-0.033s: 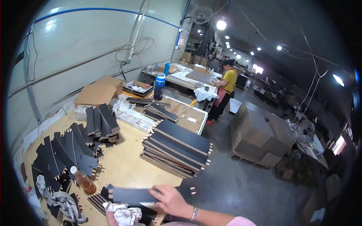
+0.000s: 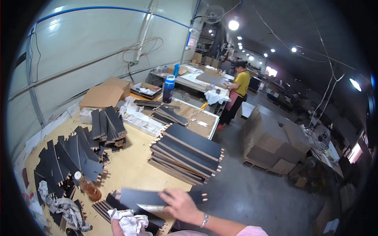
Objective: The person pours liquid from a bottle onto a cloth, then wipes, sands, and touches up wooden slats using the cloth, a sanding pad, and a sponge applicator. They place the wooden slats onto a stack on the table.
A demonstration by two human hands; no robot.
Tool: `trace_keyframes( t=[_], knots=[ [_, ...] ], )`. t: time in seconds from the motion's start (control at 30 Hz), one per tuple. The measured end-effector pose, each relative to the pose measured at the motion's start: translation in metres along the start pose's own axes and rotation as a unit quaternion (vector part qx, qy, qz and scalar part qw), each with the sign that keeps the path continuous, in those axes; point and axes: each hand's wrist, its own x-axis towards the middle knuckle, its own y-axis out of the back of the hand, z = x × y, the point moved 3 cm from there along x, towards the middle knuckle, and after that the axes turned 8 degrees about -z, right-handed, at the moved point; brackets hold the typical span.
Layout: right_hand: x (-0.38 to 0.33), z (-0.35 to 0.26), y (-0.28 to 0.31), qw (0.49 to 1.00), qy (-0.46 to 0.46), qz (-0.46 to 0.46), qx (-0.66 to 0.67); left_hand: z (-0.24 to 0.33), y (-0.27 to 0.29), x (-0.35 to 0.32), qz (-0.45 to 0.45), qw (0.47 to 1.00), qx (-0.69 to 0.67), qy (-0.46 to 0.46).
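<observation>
At the near edge of the table, my right hand (image 2: 180, 205) grips a dark, slightly curved wooden slat (image 2: 138, 198), fingers bent over it and the thumb side hidden. This slat lies tilted over a small pile of similar dark slats (image 2: 104, 210), whose light peg ends stick out. Bunched in my left hand (image 2: 116, 229) is a crumpled white cloth (image 2: 132, 223), close below the slat; most of that hand is hidden by the cloth and the picture's lower rim. A neat stack of dark slats with pegged ends (image 2: 189, 147) stands beyond my right hand.
Left lie heaped dark slats (image 2: 75, 153), a bottle of amber liquid (image 2: 88, 188) and a grey rag (image 2: 69, 212). Farther back are a blue bottle (image 2: 168, 89) and a cardboard box (image 2: 104, 93). A co-worker (image 2: 238, 90) stands at another table; stacked cardboard (image 2: 271, 137) is on the floor.
The slat under my right hand has shifted slightly right and tilted, its left end a little higher. The cloth stays in my left hand. The whole view has shifted slightly.
</observation>
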Motion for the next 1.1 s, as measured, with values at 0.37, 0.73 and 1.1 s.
trace_keyframes(
  t=[0.37, 0.73, 1.1],
  knots=[
    [0.052, 0.135, 0.046, 0.974, -0.169, 0.095, -0.115, -0.049, 0.057, 0.014, -0.085, 0.992, -0.024, 0.087],
    [0.098, 0.104, 0.044, 0.988, -0.128, 0.086, -0.008, 0.008, -0.074, -0.078, 0.030, 0.983, 0.180, 0.012],
    [0.037, 0.007, -0.094, 0.837, -0.113, -0.229, 0.484, 0.020, -0.056, -0.082, -0.164, 0.906, 0.377, -0.100]
  ],
)
